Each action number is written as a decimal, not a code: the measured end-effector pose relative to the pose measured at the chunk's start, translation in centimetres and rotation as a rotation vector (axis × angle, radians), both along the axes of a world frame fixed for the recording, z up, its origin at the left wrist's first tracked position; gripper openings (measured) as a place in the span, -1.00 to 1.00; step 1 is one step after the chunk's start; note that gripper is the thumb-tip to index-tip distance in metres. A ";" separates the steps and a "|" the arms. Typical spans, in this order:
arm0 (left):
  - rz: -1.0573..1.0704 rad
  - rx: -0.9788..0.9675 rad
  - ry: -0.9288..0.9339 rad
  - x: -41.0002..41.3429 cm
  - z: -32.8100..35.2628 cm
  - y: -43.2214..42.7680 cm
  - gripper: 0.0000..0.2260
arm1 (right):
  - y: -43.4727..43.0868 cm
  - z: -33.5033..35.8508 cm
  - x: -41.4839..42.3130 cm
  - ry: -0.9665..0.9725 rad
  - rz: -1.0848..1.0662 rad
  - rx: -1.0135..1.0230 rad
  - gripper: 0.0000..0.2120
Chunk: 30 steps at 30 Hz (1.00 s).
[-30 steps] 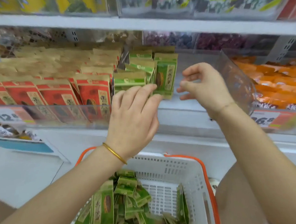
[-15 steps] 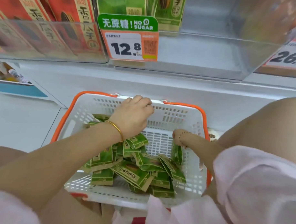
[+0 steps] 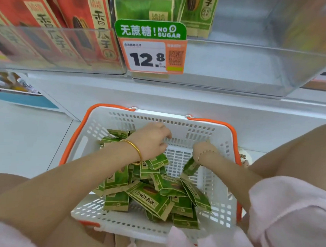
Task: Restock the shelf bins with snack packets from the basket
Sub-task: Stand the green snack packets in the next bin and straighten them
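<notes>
Now both hands are in the basket, green packets heaped toward its six o'clock; left hand curls, right hand faces away, so I cannot tell their grips; best gather several flat, then lift toward the bin at twelve o'clock.

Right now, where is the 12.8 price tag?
Head view, upper centre: the price tag hangs on the clear bin, right of the red packets, above the basket.

A 12.8 price tag sits below a green sign.
</notes>
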<state>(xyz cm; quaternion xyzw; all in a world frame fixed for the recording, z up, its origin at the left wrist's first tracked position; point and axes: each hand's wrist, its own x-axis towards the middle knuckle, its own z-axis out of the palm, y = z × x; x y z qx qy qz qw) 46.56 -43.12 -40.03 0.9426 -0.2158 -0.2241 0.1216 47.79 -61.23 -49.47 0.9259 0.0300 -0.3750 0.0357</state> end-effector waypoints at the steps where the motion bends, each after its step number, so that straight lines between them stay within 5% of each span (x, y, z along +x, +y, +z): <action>1: 0.012 0.000 0.087 -0.1 0.2 -0.2 -0.63 | 0.4 1.6 0.5 -0.014 -0.005 0.033 -0.86; 5: 0.068 0.001 0.368 -0.8 1.2 -0.9 -0.31 | 0.2 6.4 1.7 0.252 -0.520 0.434 -0.66; 11: 0.226 -0.010 0.044 -0.3 3.0 -0.5 -0.31 | -1.8 10.2 1.4 0.446 -0.802 0.740 -0.72; 15: 0.408 -0.254 0.155 0.2 3.9 -0.1 -0.59 | -1.9 11.8 1.0 0.472 -0.739 0.849 -0.74; 20: 0.334 -0.315 0.068 0.9 6.7 -0.5 -0.68 | -2.0 14.8 0.4 -0.030 -0.185 0.685 -0.98; 23: 0.286 -0.431 0.047 1.5 9.3 -1.2 -0.65 | -2.4 17.0 0.2 -0.096 -0.026 0.888 -0.73; 27: 0.315 -0.664 -0.028 1.7 13.2 -2.4 -0.75 | -3.9 19.8 -0.1 0.067 -0.227 1.278 -0.64; 30: 0.344 -0.819 -0.268 1.7 16.4 -2.5 -0.89 | -6.1 21.7 1.1 0.083 -0.378 1.481 -0.46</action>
